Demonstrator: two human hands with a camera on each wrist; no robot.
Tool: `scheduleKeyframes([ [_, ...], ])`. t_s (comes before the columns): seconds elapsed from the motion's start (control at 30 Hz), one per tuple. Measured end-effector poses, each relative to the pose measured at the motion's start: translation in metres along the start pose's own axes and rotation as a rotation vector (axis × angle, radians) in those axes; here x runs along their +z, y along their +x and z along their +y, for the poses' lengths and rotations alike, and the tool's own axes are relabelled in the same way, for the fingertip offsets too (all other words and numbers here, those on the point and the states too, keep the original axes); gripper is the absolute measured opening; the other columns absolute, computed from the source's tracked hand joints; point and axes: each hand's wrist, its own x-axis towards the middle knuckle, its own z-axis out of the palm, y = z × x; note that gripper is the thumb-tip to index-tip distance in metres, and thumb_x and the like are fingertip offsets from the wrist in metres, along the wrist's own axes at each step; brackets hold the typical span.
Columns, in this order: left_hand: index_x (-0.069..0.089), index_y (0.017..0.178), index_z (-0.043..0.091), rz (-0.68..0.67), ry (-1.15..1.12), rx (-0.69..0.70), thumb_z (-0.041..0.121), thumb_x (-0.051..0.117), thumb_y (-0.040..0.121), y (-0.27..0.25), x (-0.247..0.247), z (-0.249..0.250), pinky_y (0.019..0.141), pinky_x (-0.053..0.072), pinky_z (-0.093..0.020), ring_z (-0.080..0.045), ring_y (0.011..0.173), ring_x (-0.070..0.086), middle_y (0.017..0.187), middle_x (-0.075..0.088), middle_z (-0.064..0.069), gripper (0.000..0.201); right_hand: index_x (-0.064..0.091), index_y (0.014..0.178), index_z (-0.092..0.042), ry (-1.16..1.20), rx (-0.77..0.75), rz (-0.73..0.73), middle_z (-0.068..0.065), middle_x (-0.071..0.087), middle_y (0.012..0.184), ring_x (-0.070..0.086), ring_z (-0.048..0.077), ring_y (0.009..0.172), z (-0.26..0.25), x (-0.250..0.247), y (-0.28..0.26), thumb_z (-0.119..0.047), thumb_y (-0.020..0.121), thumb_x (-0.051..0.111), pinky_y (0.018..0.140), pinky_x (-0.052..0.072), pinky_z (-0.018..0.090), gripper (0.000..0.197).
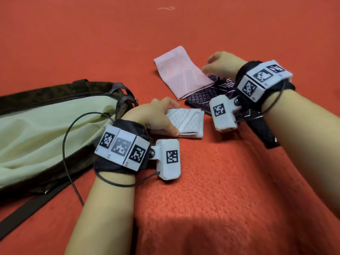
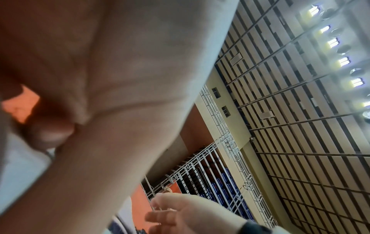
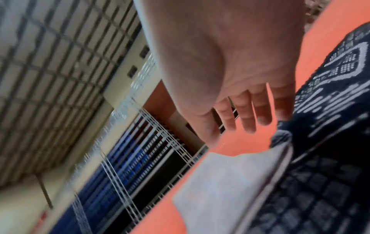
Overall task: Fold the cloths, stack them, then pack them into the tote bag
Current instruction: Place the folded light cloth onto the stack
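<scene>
Three folded cloths on red carpet, unstacked: white cloth [image 1: 185, 122] gripped in left hand [image 1: 156, 116], pink cloth [image 1: 181, 72] and dark cloth [image 1: 211, 92] under right hand [image 1: 222, 64]'s relaxed spread fingers; tote bag [image 1: 46, 129] beyond left fingers, apparently unpacked.

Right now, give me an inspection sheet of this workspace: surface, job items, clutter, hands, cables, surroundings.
Surface: fuzzy orange-red blanket, bare in front.
Job's things: folded white patterned cloth; folded pink patterned cloth overlapping a dark purple patterned cloth; brown tote bag with pale yellow lining, lying open.
Clutter: small pale thread at the far edge.
Hands: left hand grips the white cloth; right hand open over the purple cloth.
Cables: black wrist cable loops across the bag.
Surroundings: slatted ceiling with lights, white railings.
</scene>
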Motion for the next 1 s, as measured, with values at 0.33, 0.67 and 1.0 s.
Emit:
scheduleKeyframes([
  [0.33,0.038,0.131,0.039,0.019,-0.078,0.043,0.027,0.08,0.069,0.006,0.002,-0.007,0.093,0.041,-0.032,-0.017,0.107,0.045,0.115,0.038,0.003,0.075,0.063,0.11,-0.004,0.07,0.126,-0.131,0.013,0.066,0.112,0.063,0.03,0.103,-0.002,0.013,0.043,-0.036,0.083,0.066,0.094,0.051,0.041,0.043],
  [0.67,0.05,0.128,0.028,0.112,-0.187,0.144,0.026,0.065,0.083,-0.001,-0.005,0.002,0.096,0.038,-0.026,-0.013,0.105,0.05,0.122,0.053,-0.001,0.047,0.048,0.081,-0.014,0.924,-0.091,-0.05,-0.004,0.057,0.053,0.059,0.008,0.046,-0.031,-0.045,-0.016,-0.008,0.093,0.044,0.046,0.045,0.016,0.015],
  [1.0,0.058,0.077,0.013,0.067,-1.492,0.261,0.035,0.035,0.085,-0.027,-0.016,0.044,0.076,0.041,-0.03,-0.026,0.091,0.056,0.097,0.058,-0.009,0.033,0.047,0.102,-0.01,0.976,-0.215,-0.205,0.002,0.053,0.078,0.058,0.013,0.064,-0.036,-0.076,-0.094,-0.013,0.094,0.041,0.056,0.046,0.019,0.011],
])
